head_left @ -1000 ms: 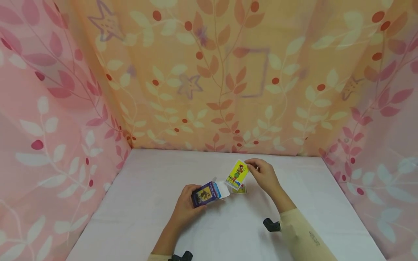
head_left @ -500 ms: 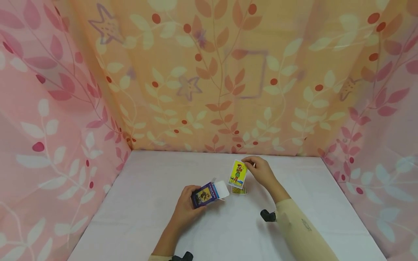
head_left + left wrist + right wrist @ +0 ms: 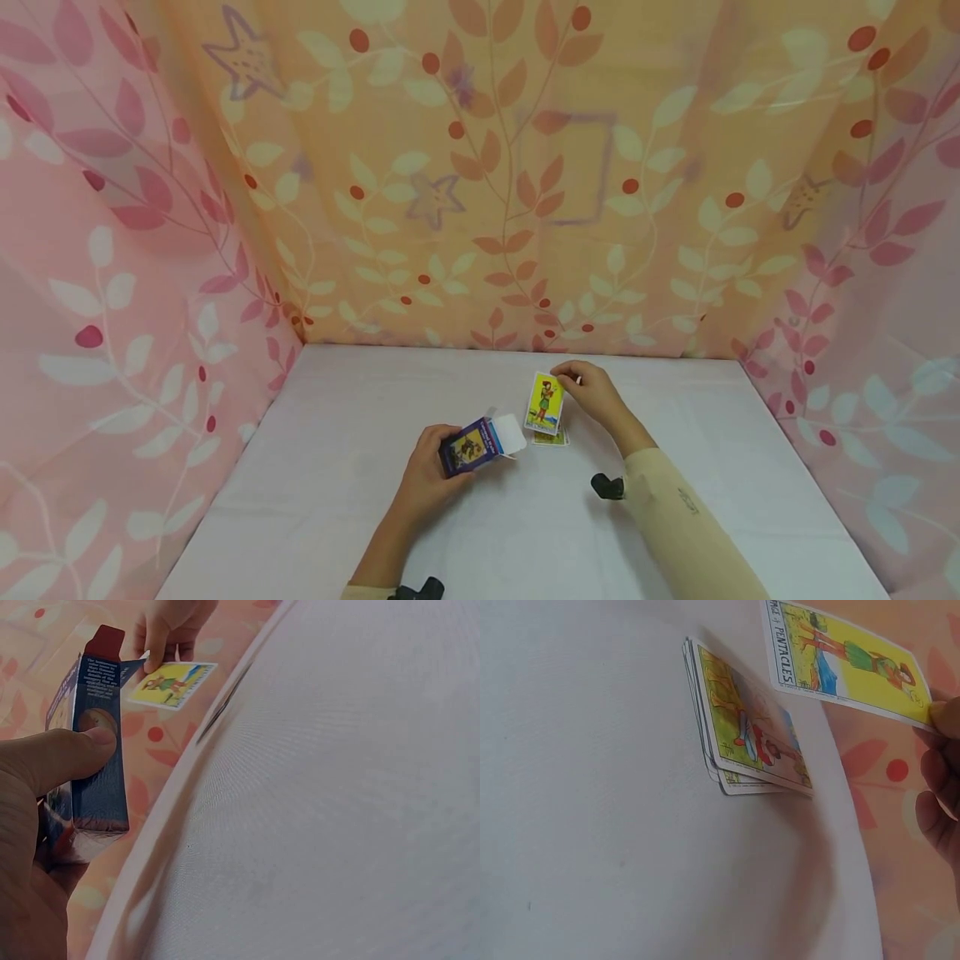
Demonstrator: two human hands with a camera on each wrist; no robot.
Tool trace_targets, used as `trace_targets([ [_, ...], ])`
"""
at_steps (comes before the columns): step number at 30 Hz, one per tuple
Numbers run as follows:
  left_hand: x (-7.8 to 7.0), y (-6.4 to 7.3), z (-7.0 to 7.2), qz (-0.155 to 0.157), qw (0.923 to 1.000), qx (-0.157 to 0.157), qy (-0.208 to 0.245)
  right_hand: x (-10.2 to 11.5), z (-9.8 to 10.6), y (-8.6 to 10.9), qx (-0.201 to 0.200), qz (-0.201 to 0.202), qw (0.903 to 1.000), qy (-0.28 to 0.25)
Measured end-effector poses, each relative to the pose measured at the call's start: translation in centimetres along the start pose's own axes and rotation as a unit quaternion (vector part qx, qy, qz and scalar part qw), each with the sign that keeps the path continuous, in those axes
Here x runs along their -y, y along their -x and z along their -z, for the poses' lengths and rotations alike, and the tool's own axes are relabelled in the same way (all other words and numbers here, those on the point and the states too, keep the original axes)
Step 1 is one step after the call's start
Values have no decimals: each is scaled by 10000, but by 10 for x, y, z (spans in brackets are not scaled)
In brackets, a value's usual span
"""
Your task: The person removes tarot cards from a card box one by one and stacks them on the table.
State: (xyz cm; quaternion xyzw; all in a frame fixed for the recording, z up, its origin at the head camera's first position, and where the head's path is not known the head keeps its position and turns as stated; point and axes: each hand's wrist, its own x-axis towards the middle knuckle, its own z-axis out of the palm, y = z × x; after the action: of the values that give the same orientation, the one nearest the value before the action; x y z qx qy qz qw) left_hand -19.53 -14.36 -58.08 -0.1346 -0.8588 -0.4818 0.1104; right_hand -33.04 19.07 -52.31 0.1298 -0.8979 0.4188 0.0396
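My left hand [image 3: 429, 473] grips a dark blue card box [image 3: 471, 447] by its sides, its white flap standing out at the right end. In the left wrist view the thumb lies along the printed side of the box [image 3: 99, 780]. My right hand [image 3: 596, 392] pinches a yellow tarot card [image 3: 545, 403] by its upper right corner. "Page of Pentacles" is printed along the card [image 3: 851, 660] in the right wrist view. Below that card, a small, slightly uneven stack of tarot cards [image 3: 746, 724] lies face up on the table, partly covered from the head view.
A white cloth covers the table [image 3: 300, 517]. Leaf-patterned fabric, orange at the back [image 3: 480, 250] and pink at the sides, encloses it. A black wrist device [image 3: 607, 487] sits at the right sleeve [image 3: 675, 508], another [image 3: 422, 589] at the left wrist.
The right hand has drifted slightly left with the yellow card, which has turned more upright and come over the stack. The left hand and box have stayed put.
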Motion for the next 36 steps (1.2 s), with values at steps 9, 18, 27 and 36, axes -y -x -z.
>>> trace_targets([
  [9,0,-1,0,1,10000,-6,67,-12,-7,-3,285,-338,9990,48],
  [18,0,0,0,-17,10000,-8,11,-24,-17,-1,496,-571,9971,-105],
  [27,1,0,0,-2,10000,3,-43,-31,-21,-2,441,-553,9974,-113],
  [36,1,0,-1,35,10000,-21,-46,-37,-26,-5,305,-252,9992,101],
])
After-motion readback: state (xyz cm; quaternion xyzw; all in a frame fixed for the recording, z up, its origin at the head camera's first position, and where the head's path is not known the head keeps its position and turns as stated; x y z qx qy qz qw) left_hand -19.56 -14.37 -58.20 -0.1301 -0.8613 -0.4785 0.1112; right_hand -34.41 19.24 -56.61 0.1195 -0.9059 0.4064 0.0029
